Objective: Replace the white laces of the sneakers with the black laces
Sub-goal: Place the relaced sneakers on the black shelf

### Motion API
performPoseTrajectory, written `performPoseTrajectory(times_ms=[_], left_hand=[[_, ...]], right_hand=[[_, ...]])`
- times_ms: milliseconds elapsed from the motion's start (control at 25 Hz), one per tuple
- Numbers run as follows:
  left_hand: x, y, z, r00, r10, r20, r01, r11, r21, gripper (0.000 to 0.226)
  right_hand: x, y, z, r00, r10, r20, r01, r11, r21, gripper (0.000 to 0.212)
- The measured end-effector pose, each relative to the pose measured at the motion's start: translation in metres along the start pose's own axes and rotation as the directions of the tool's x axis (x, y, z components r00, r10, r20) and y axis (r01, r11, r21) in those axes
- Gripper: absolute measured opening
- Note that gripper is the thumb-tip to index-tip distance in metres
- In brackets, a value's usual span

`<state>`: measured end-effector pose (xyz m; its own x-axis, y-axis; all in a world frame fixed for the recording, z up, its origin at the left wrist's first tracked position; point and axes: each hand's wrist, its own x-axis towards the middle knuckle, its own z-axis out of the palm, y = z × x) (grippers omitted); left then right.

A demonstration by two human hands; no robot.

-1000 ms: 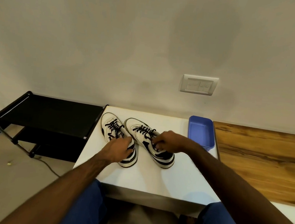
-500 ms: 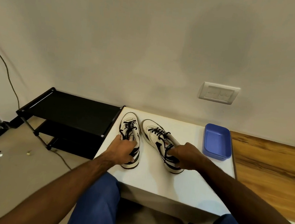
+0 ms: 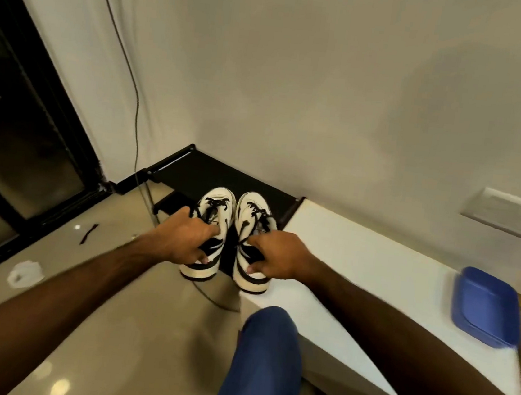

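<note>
Two white sneakers with black trim and black laces are held side by side in the air, left of the white table (image 3: 357, 273) and in front of the black rack. My left hand (image 3: 183, 240) grips the left sneaker (image 3: 215, 211) around its collar. My right hand (image 3: 278, 254) grips the right sneaker (image 3: 252, 216) the same way, thumb over its heel side. Both toes point away from me toward the wall. My fingers hide the tongues and the upper lacing.
A black metal rack (image 3: 210, 172) stands against the wall behind the sneakers. A blue tray (image 3: 487, 307) lies on the table's right part. A white crumpled bundle (image 3: 25, 272) and a black strip (image 3: 89, 233) lie on the floor at left. My blue-clad knee (image 3: 263, 360) is below.
Both hands have lifted the sneakers off the white table and carried them left toward the black rack. My view has swung left and down.
</note>
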<state>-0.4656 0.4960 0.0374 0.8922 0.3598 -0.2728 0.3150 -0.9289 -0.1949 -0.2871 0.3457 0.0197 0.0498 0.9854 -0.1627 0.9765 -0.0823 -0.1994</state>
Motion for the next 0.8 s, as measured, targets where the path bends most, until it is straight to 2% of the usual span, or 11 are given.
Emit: performPoseTrajectory(times_ms=[160,320,520,800], left_hand=[[-0.04,-0.055,0.053,0.992,-0.028,0.121,0.023,0.999,0.039,0.047],[-0.036,-0.082,0.115,0.985,-0.019,0.172,0.013,0.999,0.035,0.05],[0.016,-0.097,0.163,0.993,0.024,0.115,-0.031,0.998,0.061,0.054],[0.117,-0.097,0.206,0.997,0.026,0.072,-0.03,0.998,0.047,0.049]], right_hand=[[0.07,-0.075,0.037,0.99,-0.13,0.059,0.13,0.992,0.008,0.046],[0.12,-0.102,0.081,0.983,-0.132,0.127,0.131,0.991,0.023,0.049],[0.173,-0.077,0.122,0.988,-0.038,0.15,0.035,0.999,0.023,0.047],[0.224,-0.003,0.157,0.986,0.09,0.14,-0.076,0.992,-0.104,0.038]])
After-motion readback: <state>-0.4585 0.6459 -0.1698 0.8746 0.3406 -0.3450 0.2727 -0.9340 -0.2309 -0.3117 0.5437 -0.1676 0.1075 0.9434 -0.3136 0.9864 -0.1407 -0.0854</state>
